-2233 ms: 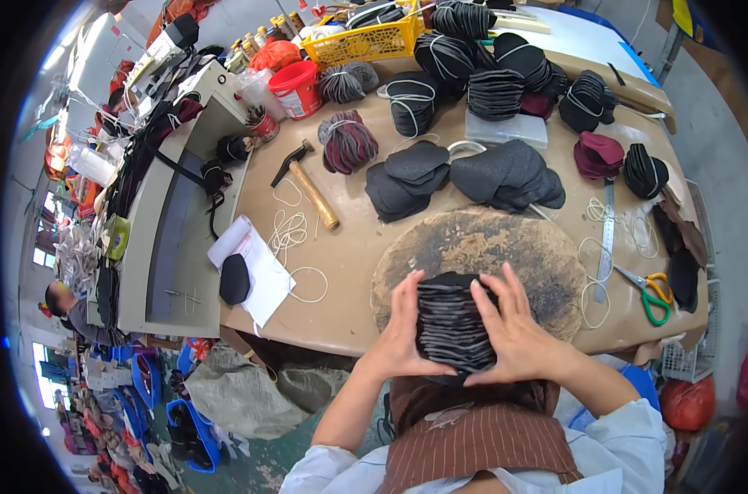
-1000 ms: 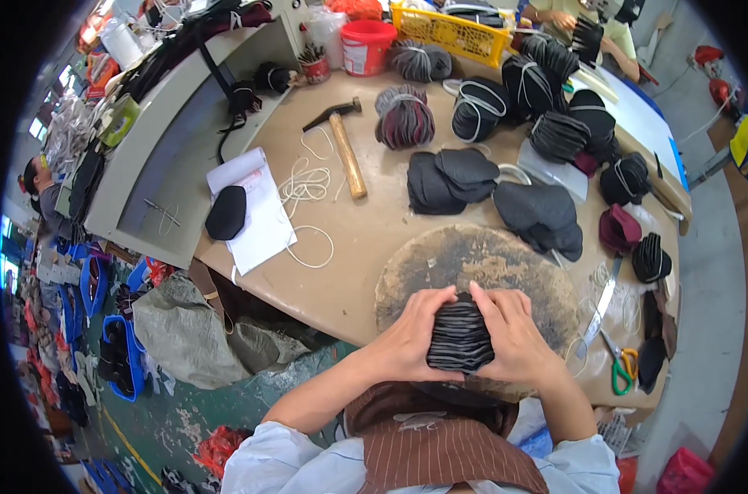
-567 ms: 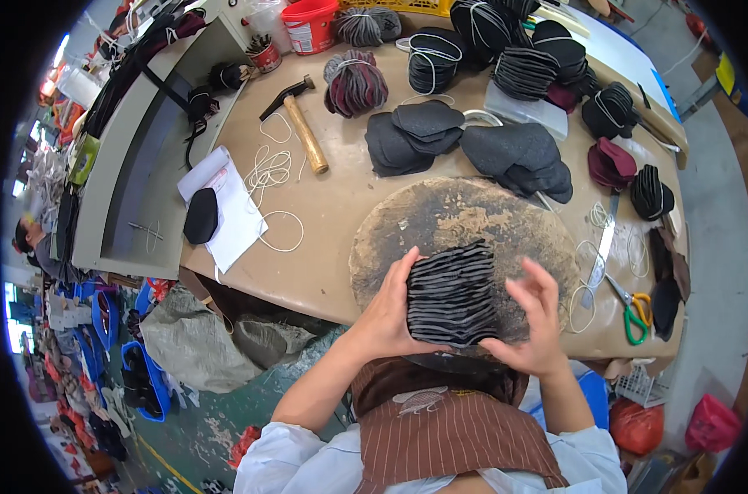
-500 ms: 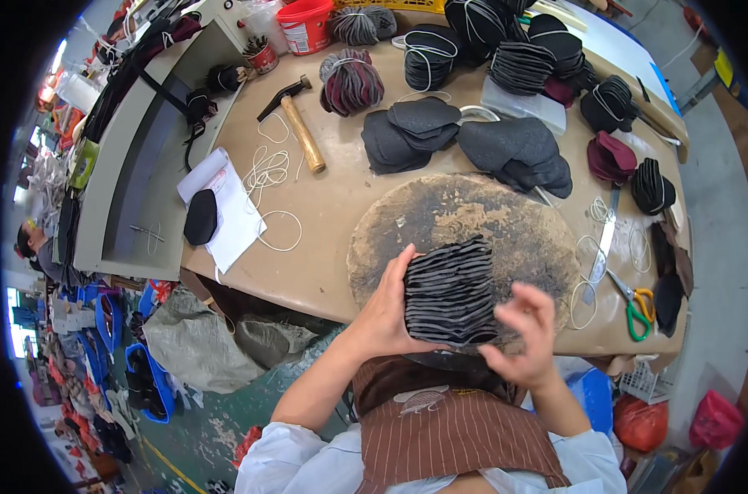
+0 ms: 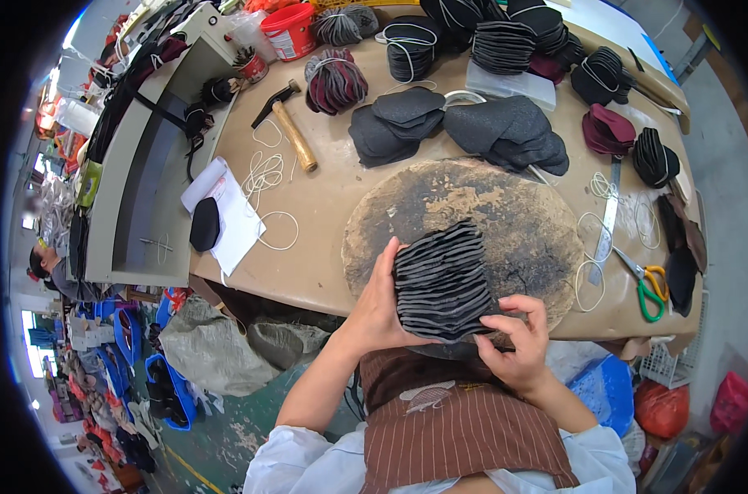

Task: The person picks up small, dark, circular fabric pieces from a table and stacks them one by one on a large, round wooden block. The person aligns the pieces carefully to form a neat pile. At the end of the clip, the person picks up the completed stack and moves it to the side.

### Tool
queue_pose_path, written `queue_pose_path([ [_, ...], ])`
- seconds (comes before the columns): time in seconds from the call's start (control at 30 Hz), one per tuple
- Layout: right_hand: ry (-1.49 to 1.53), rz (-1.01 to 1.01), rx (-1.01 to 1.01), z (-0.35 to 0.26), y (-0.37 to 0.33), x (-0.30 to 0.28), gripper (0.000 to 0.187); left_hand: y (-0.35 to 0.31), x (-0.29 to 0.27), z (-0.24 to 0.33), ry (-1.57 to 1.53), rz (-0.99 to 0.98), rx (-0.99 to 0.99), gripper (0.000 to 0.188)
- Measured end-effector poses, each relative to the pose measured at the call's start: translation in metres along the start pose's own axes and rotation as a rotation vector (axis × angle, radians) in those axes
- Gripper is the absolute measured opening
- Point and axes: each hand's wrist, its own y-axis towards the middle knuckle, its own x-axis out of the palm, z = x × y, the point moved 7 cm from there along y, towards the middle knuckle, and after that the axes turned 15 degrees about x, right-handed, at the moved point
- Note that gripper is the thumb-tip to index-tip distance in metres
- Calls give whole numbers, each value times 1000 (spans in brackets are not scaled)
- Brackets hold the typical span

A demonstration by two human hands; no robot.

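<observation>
A thick stack of black cut pieces (image 5: 441, 284), soft-looking and layered with wavy edges, is held above the near part of a round worn wooden block (image 5: 526, 218). My left hand (image 5: 380, 300) is closed around the stack's left side, with fingers along the far corner and the thumb under the near edge. At the lower right corner my right hand (image 5: 518, 342) has its index finger and thumb on the edges of the bottom layers, its other fingers bent. Loose dark grey pieces (image 5: 506, 132) lie overlapping just beyond the block.
A hammer (image 5: 294, 136), white cord (image 5: 264, 170) and paper with a black piece (image 5: 204, 224) are to the left. Scissors (image 5: 647, 288) and a metal ruler (image 5: 606, 235) lie right. Tied bundles (image 5: 411, 49) and a red bucket (image 5: 290, 33) stand at the back.
My right hand has moved in from beside the stack, and its fingertips now touch the lower right corner. The stack has tilted slightly in my left hand.
</observation>
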Motion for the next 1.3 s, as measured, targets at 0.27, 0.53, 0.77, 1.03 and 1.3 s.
queue_pose_path([
  [0.27,-63,-31,-118,-9,0,1,32,1,0,2,8,-5,49,143],
  [0.53,-33,-58,-115,-4,-6,9,41,2,3,2,9,-4,49,144],
  [0.77,-86,-45,-156,-6,-1,11,53,4,2,4,-4,10,64,143],
  [1.03,-48,-68,-174,-9,7,14,60,4,1,3,-4,7,52,143],
  [1.3,-106,-175,-106,-16,21,21,79,4,0,3,5,16,66,143],
])
